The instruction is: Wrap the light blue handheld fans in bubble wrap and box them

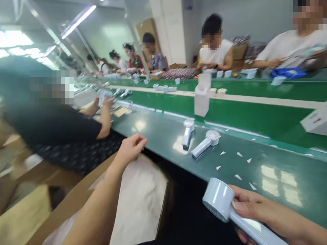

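Observation:
My right hand grips a light-blue handheld device with a drum-shaped head and a tubular handle, in front of the table's near edge. The handle's lower end runs out of view. With fingers curled in and nothing visible in them, my left hand hovers by the table edge, above a cardboard box lined with white sheet material. Two similar devices, one nearer and one farther, lie on the dark green table with round heads pointing away from me.
Small white paper scraps are scattered over the table. Beyond runs a green conveyor belt carrying an open white box, another white box and light-blue parts. A co-worker sits close on the left; several others work across the belt.

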A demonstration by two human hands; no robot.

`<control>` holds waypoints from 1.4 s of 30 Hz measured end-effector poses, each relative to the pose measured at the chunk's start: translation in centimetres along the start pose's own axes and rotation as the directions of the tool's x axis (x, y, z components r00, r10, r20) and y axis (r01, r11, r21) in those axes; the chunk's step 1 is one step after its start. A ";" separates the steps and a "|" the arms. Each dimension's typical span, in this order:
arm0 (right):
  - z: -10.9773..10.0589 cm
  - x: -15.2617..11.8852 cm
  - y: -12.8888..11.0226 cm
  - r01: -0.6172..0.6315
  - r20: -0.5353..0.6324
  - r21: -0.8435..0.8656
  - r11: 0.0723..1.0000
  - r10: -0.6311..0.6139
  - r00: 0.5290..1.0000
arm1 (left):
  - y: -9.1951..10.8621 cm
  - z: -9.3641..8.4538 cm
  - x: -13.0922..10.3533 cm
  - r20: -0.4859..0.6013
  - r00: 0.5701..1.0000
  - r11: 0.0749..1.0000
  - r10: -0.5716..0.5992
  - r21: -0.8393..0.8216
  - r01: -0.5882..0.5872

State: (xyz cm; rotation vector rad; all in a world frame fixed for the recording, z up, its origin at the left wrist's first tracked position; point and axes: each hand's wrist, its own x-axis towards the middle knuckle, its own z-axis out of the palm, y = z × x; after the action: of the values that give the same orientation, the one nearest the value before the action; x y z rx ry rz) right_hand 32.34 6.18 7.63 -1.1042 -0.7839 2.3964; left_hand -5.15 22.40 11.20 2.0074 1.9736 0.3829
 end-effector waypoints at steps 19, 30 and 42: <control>10.4 15.7 5.8 -0.199 -0.166 0.340 0.919 0.267 0.949 | -15.3 17.9 -22.9 0.083 0.879 0.863 -0.470 -0.166 0.477; 10.6 14.8 6.0 -0.238 -0.118 0.229 0.944 0.270 0.956 | -14.5 19.5 -22.9 0.298 0.886 0.860 -0.355 -0.268 0.435; 10.0 15.9 6.9 -0.189 0.072 0.228 0.955 0.177 0.982 | -12.9 17.4 -22.4 0.245 0.816 0.468 -0.524 -0.718 0.516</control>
State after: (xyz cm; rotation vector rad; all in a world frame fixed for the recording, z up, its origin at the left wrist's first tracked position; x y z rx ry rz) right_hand 13.99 6.37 -0.36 -1.0632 -0.4145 2.5986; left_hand -10.71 -0.27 -9.43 0.8058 1.8374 0.8835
